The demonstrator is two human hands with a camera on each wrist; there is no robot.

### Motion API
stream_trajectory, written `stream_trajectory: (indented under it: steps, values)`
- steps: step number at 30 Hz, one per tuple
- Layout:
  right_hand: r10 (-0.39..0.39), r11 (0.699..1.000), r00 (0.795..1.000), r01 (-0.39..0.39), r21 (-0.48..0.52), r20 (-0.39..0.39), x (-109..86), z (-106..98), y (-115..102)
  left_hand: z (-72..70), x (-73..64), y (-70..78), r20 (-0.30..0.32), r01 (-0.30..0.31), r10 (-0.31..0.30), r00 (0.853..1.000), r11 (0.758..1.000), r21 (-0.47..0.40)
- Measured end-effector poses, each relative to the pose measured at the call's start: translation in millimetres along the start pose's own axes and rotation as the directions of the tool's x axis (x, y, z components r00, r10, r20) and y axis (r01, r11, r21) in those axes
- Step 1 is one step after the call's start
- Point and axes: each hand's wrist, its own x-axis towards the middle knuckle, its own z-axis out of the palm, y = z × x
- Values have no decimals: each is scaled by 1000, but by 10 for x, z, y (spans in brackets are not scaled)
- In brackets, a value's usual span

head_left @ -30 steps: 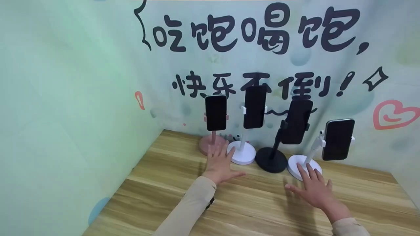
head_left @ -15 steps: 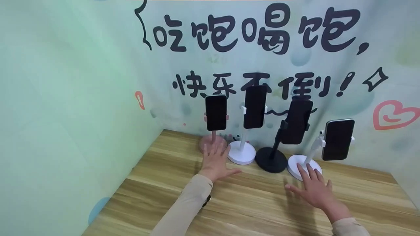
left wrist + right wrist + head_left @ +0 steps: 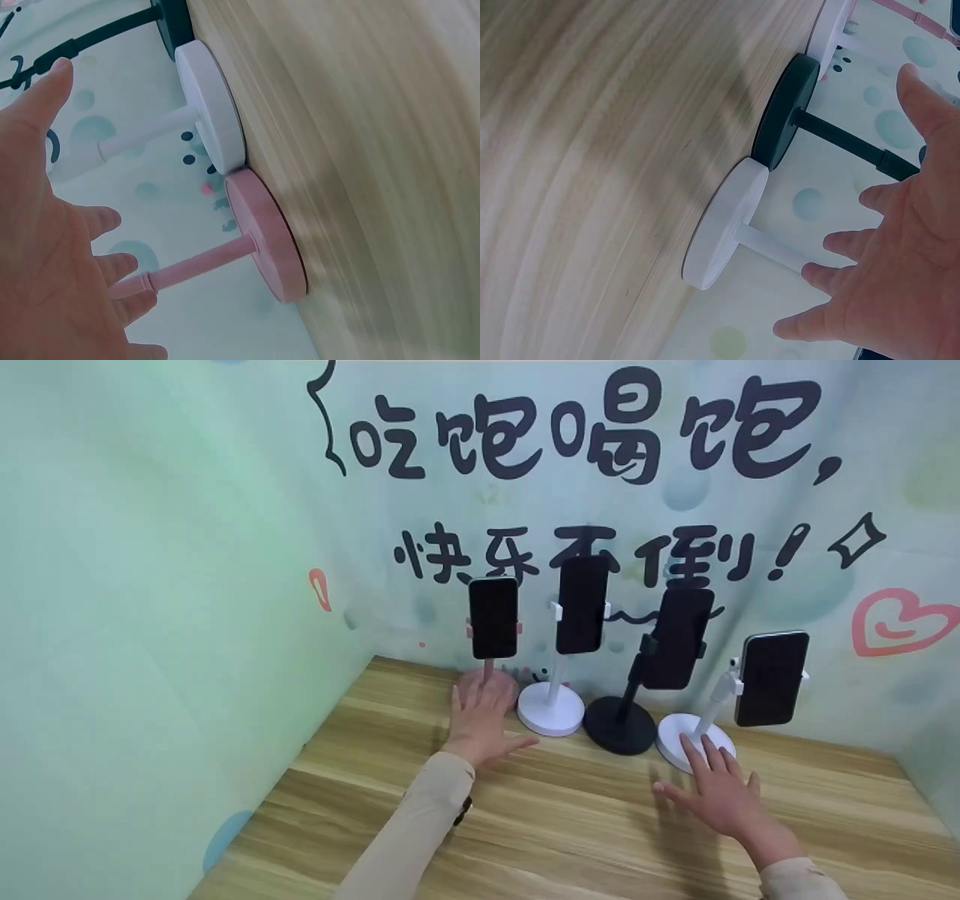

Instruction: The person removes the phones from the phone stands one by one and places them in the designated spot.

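Note:
My left hand, fingers spread, hovers in front of the pink phone stand at the left end of a row. That stand bears an upright dark-screened phone. My right hand is likewise spread, in front of the right-hand white phone stand, whose phone leans slightly. In both wrist views the fingers are apart from the bases and hold nothing. Between them stand another white phone stand with a phone and a black phone stand with a tilted phone.
The stands line the back of a wood-grain table, their bases close together or touching. Behind them hangs a pale green cloth backdrop with dark lettering. The cloth also covers the left side.
My left hand has shifted left, from between the pink and the nearer white stand to in front of the pink one. The right hand and all the stands have stayed put.

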Motion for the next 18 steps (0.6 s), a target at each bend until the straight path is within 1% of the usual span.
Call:
stream_trajectory:
  steps: [7,12,18]
  values:
    - [3,1000,1000,-3,-4,17,4,-8,2,-47,58,-78,-15,53,-54,998,998,-27]
    - [5,1000,1000,-5,9,17,8,5,18,-91,58,-124,-29,81,-84,996,993,-81]
    - [8,1000,1000,-8,14,18,5,6,21,-116,93,-179,-50,87,-95,994,986,-143]
